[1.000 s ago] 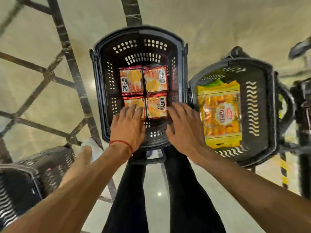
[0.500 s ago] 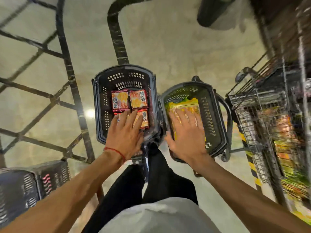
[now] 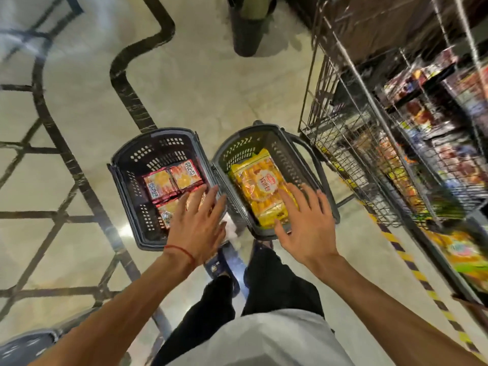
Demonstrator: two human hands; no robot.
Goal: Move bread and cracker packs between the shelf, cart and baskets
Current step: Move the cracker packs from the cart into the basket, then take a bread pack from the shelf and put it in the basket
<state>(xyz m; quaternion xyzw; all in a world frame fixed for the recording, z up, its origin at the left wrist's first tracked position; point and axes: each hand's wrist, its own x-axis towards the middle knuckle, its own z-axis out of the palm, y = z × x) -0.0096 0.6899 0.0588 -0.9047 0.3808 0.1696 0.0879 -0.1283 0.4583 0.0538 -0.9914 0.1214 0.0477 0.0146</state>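
Both hands hang spread and empty: left hand (image 3: 197, 228) over square orange cracker packs (image 3: 169, 180) in one dark plastic basket (image 3: 124, 178), right hand (image 3: 303, 225) over the long yellow bread pack (image 3: 257, 188), lying lengthwise away, in the next.

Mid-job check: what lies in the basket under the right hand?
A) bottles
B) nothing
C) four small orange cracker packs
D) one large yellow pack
D: the right hand is spread open over a large yellow pack in the right basket; the small orange cracker packs lie in the left basket.
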